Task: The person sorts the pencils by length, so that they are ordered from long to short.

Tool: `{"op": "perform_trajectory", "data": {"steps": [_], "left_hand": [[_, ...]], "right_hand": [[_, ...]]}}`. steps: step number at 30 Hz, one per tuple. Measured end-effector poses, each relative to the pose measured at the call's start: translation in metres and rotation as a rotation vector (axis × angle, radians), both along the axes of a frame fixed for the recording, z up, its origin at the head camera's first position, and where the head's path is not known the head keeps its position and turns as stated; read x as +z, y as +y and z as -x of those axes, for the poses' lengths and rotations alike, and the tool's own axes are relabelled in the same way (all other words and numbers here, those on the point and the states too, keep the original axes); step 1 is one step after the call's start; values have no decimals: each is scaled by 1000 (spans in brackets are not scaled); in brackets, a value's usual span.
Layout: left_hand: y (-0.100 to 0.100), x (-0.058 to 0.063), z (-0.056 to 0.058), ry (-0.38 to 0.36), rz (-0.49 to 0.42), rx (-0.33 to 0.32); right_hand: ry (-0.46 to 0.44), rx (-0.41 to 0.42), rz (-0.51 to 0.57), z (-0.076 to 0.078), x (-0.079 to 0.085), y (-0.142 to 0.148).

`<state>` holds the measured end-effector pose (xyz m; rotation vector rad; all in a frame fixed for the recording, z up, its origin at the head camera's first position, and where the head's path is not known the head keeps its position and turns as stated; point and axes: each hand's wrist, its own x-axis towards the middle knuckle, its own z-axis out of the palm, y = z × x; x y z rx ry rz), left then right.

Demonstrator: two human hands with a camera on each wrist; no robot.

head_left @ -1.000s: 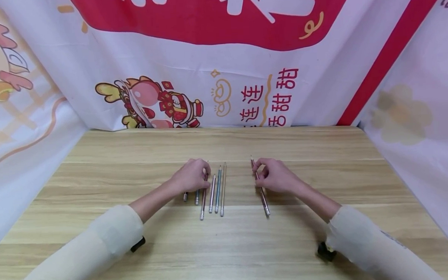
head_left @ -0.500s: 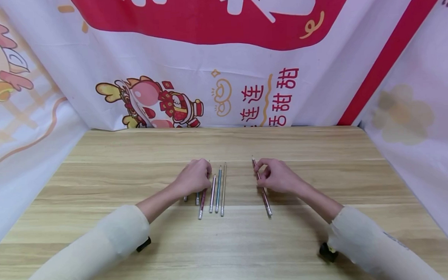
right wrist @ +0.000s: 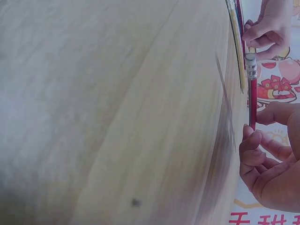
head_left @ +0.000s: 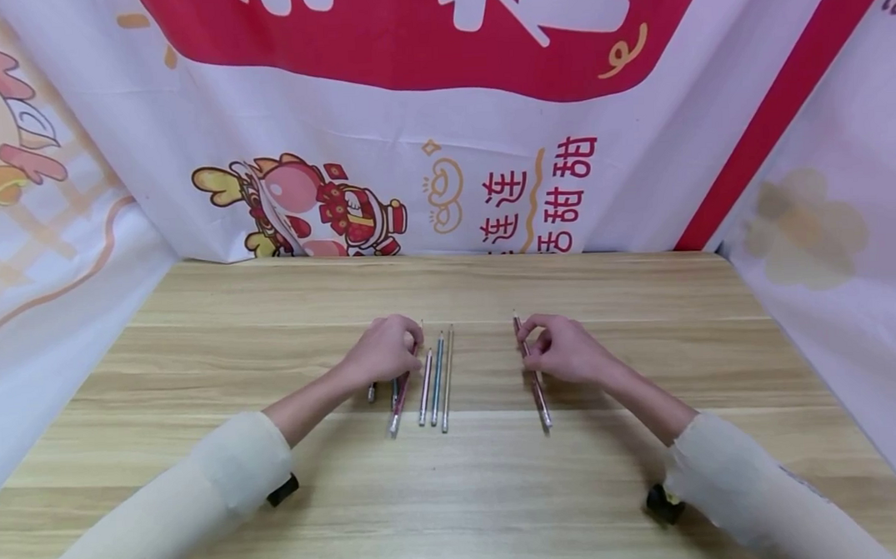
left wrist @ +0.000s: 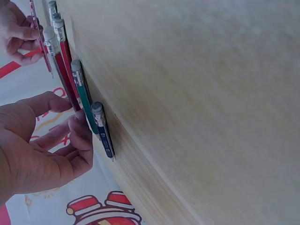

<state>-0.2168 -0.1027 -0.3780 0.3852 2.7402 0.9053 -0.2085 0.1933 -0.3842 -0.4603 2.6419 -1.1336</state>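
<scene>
My left hand (head_left: 386,349) pinches a dark red pencil (head_left: 398,405) between thumb and fingers, its eraser end slanting toward me and to the left. In the left wrist view, a green pencil (left wrist: 82,91) and a short dark blue pencil (left wrist: 104,136) lie beside that hand; from the head their upper parts are hidden under it. Over on the right, my right hand (head_left: 567,349) pinches a red pencil (head_left: 540,399) near its middle, tip pointing away. The right wrist view shows this pencil's eraser end (right wrist: 251,61) raised close to the camera.
Between the hands, a short reddish pencil (head_left: 426,389), a blue pencil (head_left: 437,380) and a gold pencil (head_left: 448,379) lie side by side on the wooden table (head_left: 457,496). A printed cloth (head_left: 381,124) hangs behind the table's far edge, with more cloth at both sides.
My right hand has shifted slightly right with its red pencil. The eraser end of the dark red pencil in my left hand has swung left, over the pencils there. The middle pencils have stayed put.
</scene>
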Motion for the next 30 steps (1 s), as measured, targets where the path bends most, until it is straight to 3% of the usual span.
{"op": "perform_trajectory", "data": {"steps": [8,13,30], "left_hand": [[-8,4,2,-74,-147,10],[-9,8,1,-92,-151,16],[-8,8,2,-43,-204,0]], "right_hand": [[-22,-12,17,1,-2,10],[-22,-18,17,1,-3,16],[5,-34,13,2,-6,42]]}}
